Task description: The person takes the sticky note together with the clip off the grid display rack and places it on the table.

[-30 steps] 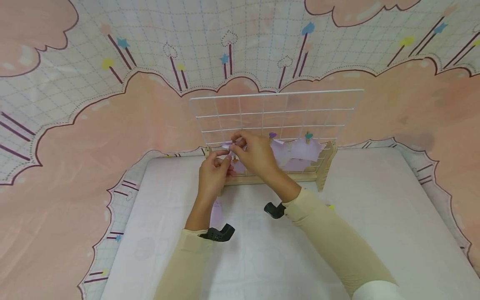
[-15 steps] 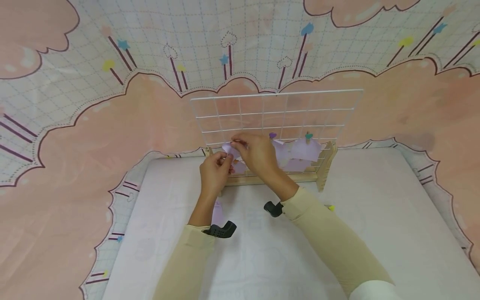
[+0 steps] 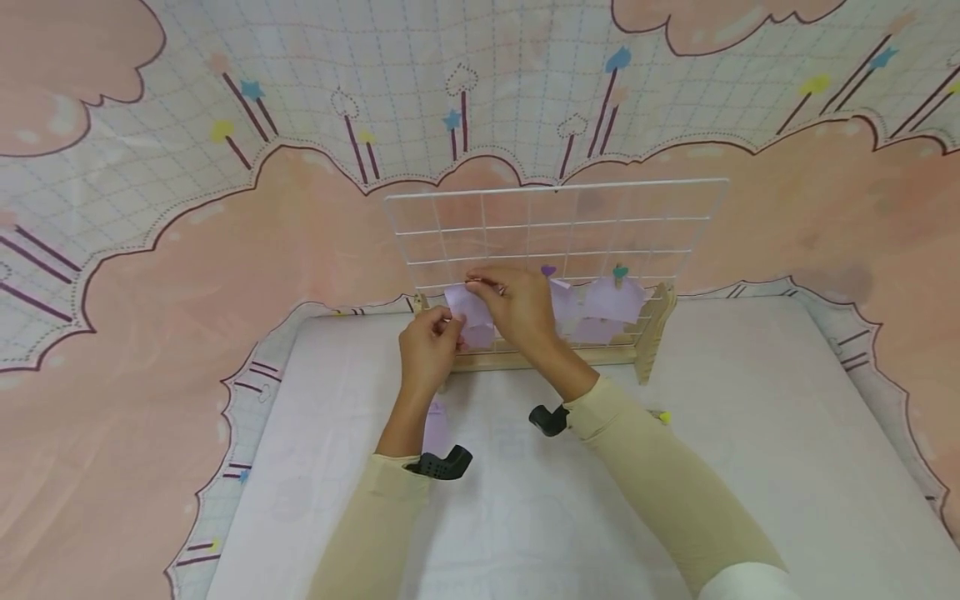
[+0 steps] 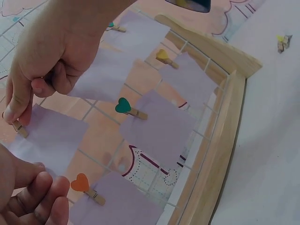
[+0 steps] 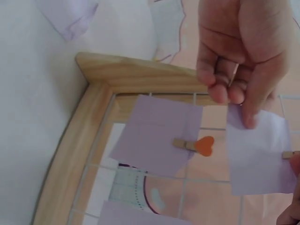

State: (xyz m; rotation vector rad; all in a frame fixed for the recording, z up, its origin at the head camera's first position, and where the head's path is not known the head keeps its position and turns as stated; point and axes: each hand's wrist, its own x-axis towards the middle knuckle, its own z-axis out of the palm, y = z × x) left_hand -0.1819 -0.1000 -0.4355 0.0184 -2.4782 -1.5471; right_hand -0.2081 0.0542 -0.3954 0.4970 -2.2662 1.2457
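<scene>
From the head view, both hands work at the lower left of a white wire grid panel (image 3: 555,229) standing in a wooden base (image 3: 651,332) on a white table (image 3: 750,467): the left hand (image 3: 429,350) pinches the lower edge of a lilac paper square (image 3: 468,310) while the right hand (image 3: 517,307) holds a small clothespin (image 3: 483,284) at the paper's top edge, against a grid wire. The left-wrist view shows the right hand (image 4: 51,56) with thumb and forefinger curled tight on the wooden peg (image 4: 18,127) at the sheet (image 4: 49,140), the left fingers (image 4: 37,197) curled against the sheet's lower corner; nearby sheets hang from a teal heart peg (image 4: 125,107), an orange heart peg (image 4: 84,185) and a yellow heart peg (image 4: 164,56). In the right-wrist view the left hand (image 5: 246,56) pinches the upper part of the paper (image 5: 258,154) between thumb and bent fingers, with the peg's end (image 5: 289,154) just at the frame edge and the neighbouring sheet held by the orange heart peg (image 5: 199,145). The likely trouble: if the peg bites only paper and misses the wire, the sheet drops once the left hand lets go; pulling down too hard could crease or tear it, and a sideways nudge could knock the orange-pegged sheet just beside it, or rock the light panel in its base.
</scene>
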